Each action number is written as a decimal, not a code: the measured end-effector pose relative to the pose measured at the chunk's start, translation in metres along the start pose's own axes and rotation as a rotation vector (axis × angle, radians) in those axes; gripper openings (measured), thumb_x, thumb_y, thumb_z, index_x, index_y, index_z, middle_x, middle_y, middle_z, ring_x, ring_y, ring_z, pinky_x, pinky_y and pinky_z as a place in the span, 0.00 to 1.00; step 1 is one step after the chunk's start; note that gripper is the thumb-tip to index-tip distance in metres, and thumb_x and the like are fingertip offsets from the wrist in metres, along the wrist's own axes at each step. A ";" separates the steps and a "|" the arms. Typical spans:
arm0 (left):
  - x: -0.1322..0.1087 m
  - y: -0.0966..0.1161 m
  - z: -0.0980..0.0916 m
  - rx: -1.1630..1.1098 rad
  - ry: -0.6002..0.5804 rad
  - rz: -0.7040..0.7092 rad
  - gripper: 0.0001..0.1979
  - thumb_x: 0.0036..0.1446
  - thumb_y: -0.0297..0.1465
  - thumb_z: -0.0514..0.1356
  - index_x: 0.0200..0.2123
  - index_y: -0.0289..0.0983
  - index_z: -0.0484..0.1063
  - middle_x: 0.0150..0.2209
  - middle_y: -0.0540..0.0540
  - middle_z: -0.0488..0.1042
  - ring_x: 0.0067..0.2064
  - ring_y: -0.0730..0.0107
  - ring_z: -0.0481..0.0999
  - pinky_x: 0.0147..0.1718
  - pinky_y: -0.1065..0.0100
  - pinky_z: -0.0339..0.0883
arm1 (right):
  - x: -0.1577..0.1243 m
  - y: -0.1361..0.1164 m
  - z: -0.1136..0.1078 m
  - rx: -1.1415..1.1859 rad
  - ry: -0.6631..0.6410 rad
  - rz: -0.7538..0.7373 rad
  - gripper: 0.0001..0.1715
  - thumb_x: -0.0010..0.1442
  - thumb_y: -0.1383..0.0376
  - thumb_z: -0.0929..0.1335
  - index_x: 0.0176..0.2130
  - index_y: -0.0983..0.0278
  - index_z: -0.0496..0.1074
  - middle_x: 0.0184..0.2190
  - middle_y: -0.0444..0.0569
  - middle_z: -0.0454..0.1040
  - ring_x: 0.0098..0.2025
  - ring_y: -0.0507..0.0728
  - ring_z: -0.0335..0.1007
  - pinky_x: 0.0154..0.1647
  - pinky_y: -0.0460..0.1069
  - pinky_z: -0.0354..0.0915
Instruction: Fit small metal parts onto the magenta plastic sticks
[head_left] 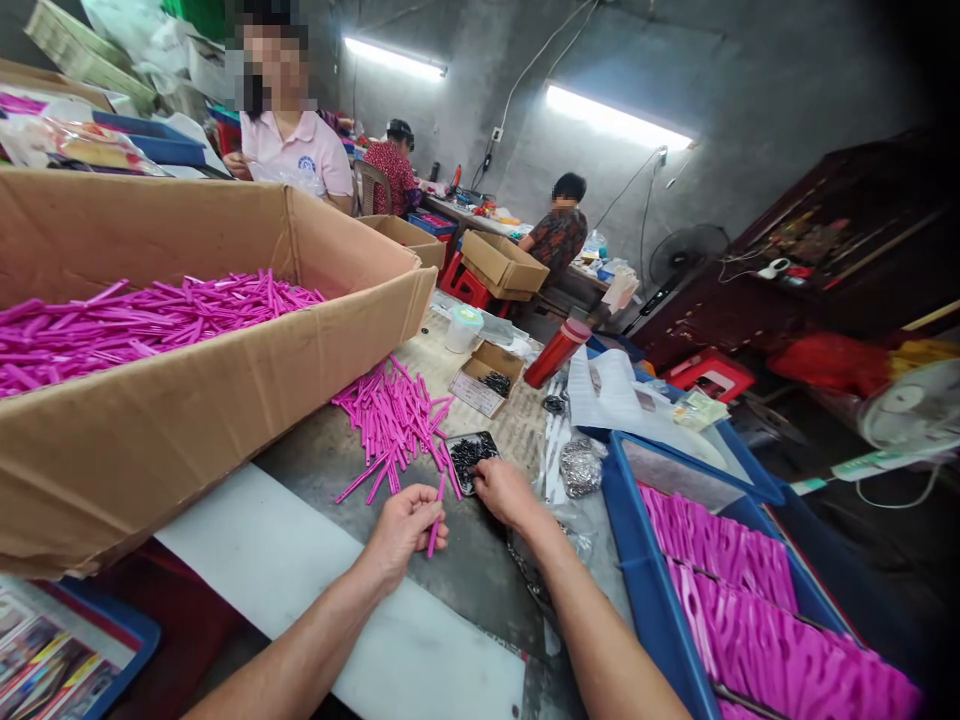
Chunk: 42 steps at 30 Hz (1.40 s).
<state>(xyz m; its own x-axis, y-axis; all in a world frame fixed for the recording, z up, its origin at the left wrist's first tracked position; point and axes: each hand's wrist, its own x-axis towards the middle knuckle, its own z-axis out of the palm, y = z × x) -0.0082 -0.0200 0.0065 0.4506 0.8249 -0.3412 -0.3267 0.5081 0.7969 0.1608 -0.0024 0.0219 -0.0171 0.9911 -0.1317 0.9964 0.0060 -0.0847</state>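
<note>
My left hand (401,528) is closed around a thin pink plastic stick (436,517), held upright over the grey table top. My right hand (504,492) reaches into a small black tray (469,457) of tiny dark metal parts, fingertips pinched at its edge; what they hold is too small to make out. Just beyond both hands lies a loose pile of pink sticks (394,415) on the table.
A big cardboard box (187,400) full of pink sticks fills the left. A blue bin (637,560) of pink pieces sits at right. A small parts carton (486,377), white cup (463,328) and red flask (556,352) stand beyond. Other people work at far tables.
</note>
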 end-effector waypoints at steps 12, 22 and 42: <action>-0.001 0.000 0.000 0.002 0.000 0.000 0.09 0.41 0.31 0.59 0.23 0.34 0.62 0.18 0.53 0.67 0.17 0.78 0.67 0.17 0.76 0.59 | -0.005 0.000 -0.007 0.092 0.073 -0.023 0.12 0.51 0.73 0.59 0.30 0.67 0.69 0.29 0.51 0.72 0.32 0.54 0.65 0.30 0.45 0.53; 0.001 -0.002 -0.001 -0.023 -0.015 0.058 0.08 0.42 0.31 0.58 0.23 0.35 0.60 0.16 0.57 0.58 0.14 0.85 0.56 0.12 0.80 0.43 | -0.026 -0.010 -0.012 0.270 0.193 -0.083 0.09 0.52 0.70 0.58 0.23 0.64 0.63 0.22 0.44 0.65 0.27 0.52 0.61 0.28 0.44 0.54; 0.000 -0.003 0.004 0.174 0.024 0.170 0.08 0.39 0.32 0.60 0.20 0.34 0.65 0.11 0.59 0.52 0.14 0.83 0.49 0.13 0.77 0.42 | -0.057 -0.042 0.009 0.532 0.352 -0.186 0.08 0.53 0.69 0.58 0.24 0.64 0.63 0.22 0.46 0.64 0.28 0.53 0.60 0.29 0.46 0.55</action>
<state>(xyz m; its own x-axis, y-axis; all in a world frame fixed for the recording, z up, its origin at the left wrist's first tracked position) -0.0042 -0.0228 0.0059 0.3810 0.9015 -0.2052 -0.2468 0.3130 0.9171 0.1195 -0.0599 0.0242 -0.0668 0.9646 0.2550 0.8009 0.2043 -0.5629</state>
